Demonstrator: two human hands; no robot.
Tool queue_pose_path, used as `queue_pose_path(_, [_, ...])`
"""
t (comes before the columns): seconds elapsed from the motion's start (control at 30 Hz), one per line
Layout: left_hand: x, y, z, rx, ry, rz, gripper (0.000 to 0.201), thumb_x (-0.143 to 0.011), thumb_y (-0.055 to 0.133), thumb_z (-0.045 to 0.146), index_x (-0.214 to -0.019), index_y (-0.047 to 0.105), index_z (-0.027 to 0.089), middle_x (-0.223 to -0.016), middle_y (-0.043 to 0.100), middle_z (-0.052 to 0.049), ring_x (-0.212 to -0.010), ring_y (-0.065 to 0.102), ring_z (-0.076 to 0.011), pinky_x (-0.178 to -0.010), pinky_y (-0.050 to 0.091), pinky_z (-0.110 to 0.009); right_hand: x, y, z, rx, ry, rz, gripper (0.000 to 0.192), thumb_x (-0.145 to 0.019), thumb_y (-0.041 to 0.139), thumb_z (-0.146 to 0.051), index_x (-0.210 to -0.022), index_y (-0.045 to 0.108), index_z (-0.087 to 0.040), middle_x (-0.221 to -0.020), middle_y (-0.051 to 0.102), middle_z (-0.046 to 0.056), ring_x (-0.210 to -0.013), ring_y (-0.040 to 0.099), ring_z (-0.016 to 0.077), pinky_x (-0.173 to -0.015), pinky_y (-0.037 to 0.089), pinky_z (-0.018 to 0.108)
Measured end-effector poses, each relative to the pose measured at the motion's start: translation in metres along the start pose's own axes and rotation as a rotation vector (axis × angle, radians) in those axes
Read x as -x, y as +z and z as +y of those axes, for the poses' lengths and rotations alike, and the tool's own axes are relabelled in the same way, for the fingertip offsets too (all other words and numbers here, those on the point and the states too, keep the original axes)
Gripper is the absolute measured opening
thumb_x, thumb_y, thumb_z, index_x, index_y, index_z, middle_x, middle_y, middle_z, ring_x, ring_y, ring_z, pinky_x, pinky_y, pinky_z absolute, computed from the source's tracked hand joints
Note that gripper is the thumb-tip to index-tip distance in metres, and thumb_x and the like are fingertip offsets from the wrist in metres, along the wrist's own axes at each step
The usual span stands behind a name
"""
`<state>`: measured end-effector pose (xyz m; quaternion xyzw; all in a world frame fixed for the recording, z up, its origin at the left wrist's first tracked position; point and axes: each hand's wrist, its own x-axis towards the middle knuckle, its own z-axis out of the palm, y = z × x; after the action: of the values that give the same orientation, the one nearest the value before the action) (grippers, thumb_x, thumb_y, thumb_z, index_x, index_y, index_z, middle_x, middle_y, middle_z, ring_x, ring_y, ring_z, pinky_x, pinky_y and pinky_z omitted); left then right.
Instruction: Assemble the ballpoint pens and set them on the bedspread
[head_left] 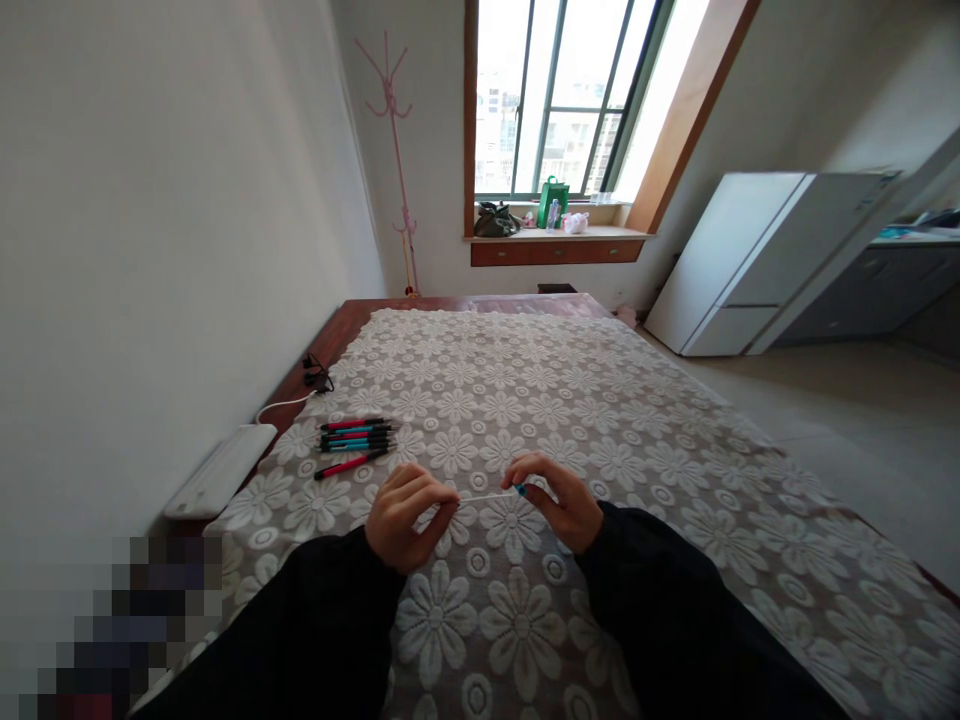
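A thin white rod that looks like a pen refill (487,497) stretches level between my two hands, above the flowered tablecloth. My left hand (411,512) pinches its left end between thumb and forefinger. At the other end, my right hand (556,497) is closed on a small blue piece (520,490), which looks like a pen part and meets the rod; my fingers hide the rest of it. Left of my hands lie several red and blue pens with black parts (356,437) in a loose row. One red pen (349,465) rests apart, nearest me.
A lace tablecloth (517,620) with raised flowers covers the table. Along the left edge are a white power strip (221,470) and a black plug with cable (319,376). Beyond stand a pink coat rack (397,150), a window sill with bags, and a white fridge (739,250).
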<state>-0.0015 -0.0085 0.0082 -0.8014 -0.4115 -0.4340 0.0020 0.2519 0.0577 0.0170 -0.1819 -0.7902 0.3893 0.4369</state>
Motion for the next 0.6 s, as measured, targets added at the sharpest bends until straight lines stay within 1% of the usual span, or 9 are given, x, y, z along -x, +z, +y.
queue_pose_path(0.43, [-0.0012, 0.0003, -0.0001, -0.001, 0.027, -0.005, 0.015, -0.085, 0.066, 0.013, -0.095, 0.067, 0.024, -0.078, 0.072, -0.001, -0.076, 0.058, -0.0182, -0.072, 0.047, -0.034, 0.0001, 0.0010, 0.0003, -0.002, -0.016, 0.004, 0.017, -0.103, 0.046, -0.034, -0.100, 0.058, -0.023, -0.095, 0.069, 0.008, -0.094, 0.063, 0.0233, -0.085, 0.051, 0.041])
queue_pose_path(0.6, [-0.0022, 0.0005, 0.0006, -0.020, 0.023, 0.000, 0.013, -0.086, 0.065, 0.015, -0.094, 0.068, 0.024, -0.076, 0.071, 0.000, -0.074, 0.059, -0.0175, -0.071, 0.048, -0.033, -0.0007, 0.0018, -0.0019, 0.125, -0.050, 0.046, 0.014, -0.101, 0.049, -0.030, -0.097, 0.061, -0.023, -0.091, 0.068, 0.007, -0.091, 0.062, 0.0243, -0.086, 0.049, 0.043])
